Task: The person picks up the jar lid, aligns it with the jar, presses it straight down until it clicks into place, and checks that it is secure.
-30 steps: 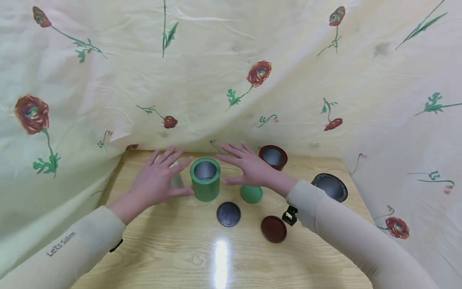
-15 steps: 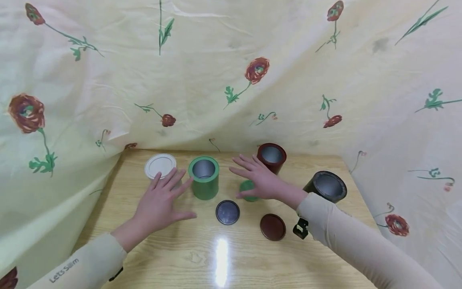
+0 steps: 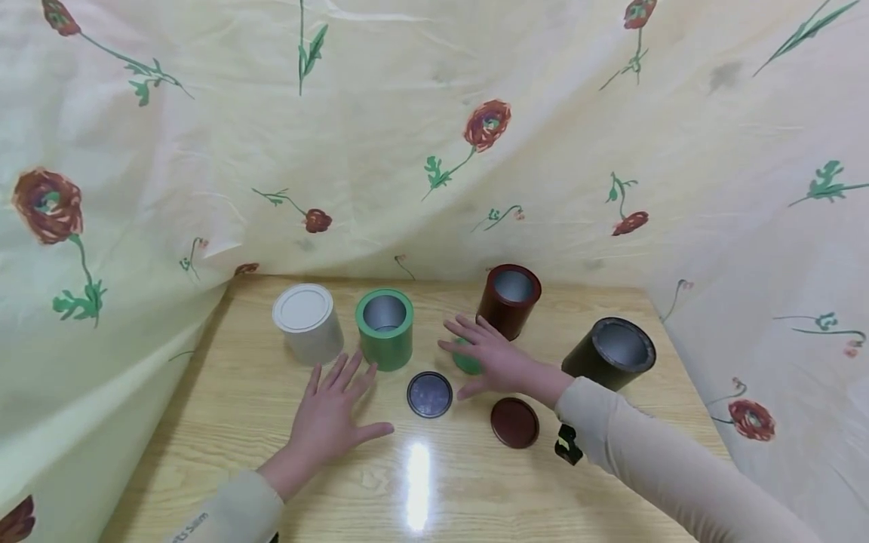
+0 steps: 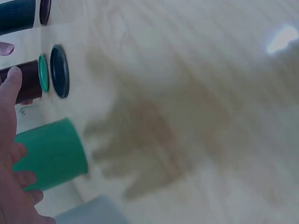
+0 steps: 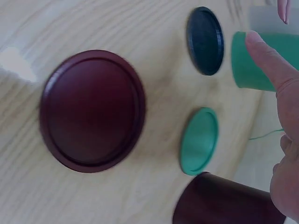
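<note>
From my screen I judge the work as only started: of four cans on the bench [image 3: 224, 422], one is closed and three stand open. I take the green can [image 3: 385, 329] as my landmark. Just left of it stands the white can [image 3: 308, 323], the lid already on. To its right, near the back, is the red can [image 3: 508, 300], and farther right and nearer to me the black can [image 3: 609, 353]; these two and the green can are open. Three lids lie flat and loose: the black lid [image 3: 430, 394] just in front of the green can, the green lid [image 3: 465, 360] to its right, and the red lid [image 3: 514, 422] farther right and forward. My right hand [image 3: 490, 358] is flat, fingers straight, above the green lid, grasping nothing; whether it touches the lid I cannot tell. My left hand [image 3: 334, 411] is spread flat and empty in front of the green can. So three lids are left to fit.
</note>
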A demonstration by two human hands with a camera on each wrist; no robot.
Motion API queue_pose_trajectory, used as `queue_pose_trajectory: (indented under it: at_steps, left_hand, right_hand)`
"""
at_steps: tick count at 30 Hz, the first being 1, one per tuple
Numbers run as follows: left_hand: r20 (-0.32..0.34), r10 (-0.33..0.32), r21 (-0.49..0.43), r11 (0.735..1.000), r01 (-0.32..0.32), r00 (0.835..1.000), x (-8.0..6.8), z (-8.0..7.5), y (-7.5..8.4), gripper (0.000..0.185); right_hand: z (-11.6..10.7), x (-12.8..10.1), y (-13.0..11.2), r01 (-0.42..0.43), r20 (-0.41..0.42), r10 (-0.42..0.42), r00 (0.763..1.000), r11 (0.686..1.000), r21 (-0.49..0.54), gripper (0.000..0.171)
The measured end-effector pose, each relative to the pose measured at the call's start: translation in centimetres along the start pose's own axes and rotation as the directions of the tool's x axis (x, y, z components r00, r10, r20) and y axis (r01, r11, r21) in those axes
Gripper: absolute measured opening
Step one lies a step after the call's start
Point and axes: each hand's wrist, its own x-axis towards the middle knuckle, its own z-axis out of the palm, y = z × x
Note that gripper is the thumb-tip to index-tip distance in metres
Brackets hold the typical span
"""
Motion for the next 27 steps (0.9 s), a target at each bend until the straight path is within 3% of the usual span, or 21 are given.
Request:
queue_pose_trajectory:
  at_steps: [10,27]
  left_hand:
    - [0.019,-0.068,-0.040,0.997,0.068,0.998,-0.1,4.6,1.5,0.101]
    - [0.044,-0.131,-0.051,0.990,0.134,0.990,0.4,7.5,3.3,0.102]
  right_hand:
    - [3.0,-0.6,1.1,-0.005,0.060,0.005,0.998,1.000,-0.013,0.094]
    - [6.3,0.1,2.1,-0.009,0.060,0.011,0.998,0.999,-0.044,0.093]
